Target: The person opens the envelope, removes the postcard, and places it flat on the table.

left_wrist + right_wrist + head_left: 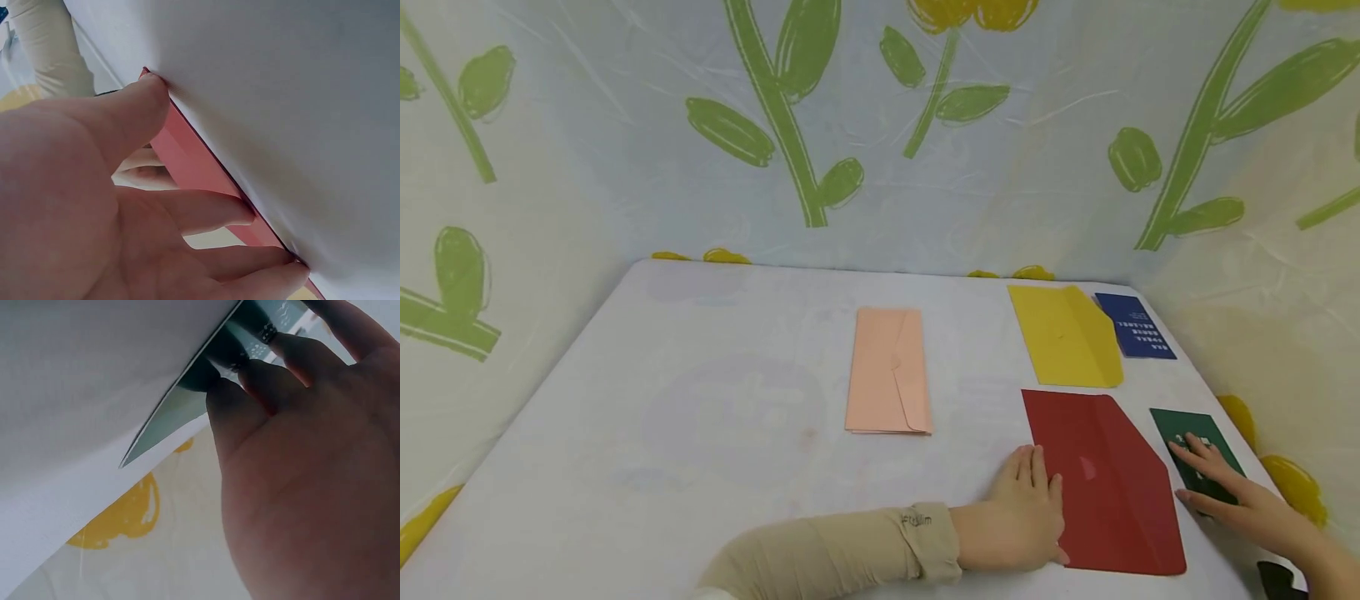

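A red envelope [1105,492] lies flat on the table with its pointed flap opened out to the right. My left hand [1018,517] rests along its left edge; in the left wrist view the thumb [147,103] is at one corner and the fingers touch the same edge. To the right of the envelope lies a dark green card [1180,429] with small light print. Fingertips of my right hand [1240,492] rest spread on it, and the right wrist view shows them on the card's surface [165,419].
Behind the red envelope lies an opened yellow envelope [1060,333], overlapping a blue card [1138,325] with white print. Pink envelopes [887,371] lie stacked mid-table. A flower-patterned cloth [1000,192] surrounds the white table [700,417]. A black object [1277,579] shows by the right wrist.
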Motion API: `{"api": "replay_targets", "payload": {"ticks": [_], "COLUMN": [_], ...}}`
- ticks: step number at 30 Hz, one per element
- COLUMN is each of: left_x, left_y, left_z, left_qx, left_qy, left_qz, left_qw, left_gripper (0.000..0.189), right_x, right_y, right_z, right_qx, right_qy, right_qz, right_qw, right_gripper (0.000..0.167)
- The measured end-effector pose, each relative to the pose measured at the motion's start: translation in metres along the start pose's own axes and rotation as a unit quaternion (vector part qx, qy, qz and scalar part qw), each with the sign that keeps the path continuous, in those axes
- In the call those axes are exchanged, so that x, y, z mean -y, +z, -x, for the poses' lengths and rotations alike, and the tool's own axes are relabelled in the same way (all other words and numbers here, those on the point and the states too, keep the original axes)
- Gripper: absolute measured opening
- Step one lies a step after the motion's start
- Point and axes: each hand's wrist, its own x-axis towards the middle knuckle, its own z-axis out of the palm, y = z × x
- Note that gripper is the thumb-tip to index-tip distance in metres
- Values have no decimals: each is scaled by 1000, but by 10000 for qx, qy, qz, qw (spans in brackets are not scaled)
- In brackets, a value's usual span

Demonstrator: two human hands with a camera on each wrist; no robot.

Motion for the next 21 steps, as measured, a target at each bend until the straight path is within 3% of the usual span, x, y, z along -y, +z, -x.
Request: {"api": "replay_targets", "payload": {"ticks": [5,10,21], "left_x": [-3,-6,-11], "left_y": [-3,-6,-11], "left_z": [-6,-9,-17], "left_qx": [12,-53,65], "left_qy": [-22,-1,-69], "left_qz": [149,214,199], "left_qw": [9999,9998,9998], "left_gripper": [83,83,84], "right_x": [-8,-11,-18], "right_y": [-5,-8,-11], "right_z": [0,0,2], "right_qx": [57,68,-21], "right_qy": [47,60,-197], "right_qz": [-206,-62,-131], "right_qw": [9998,9999,9997], "right_gripper": [72,74,73]}}
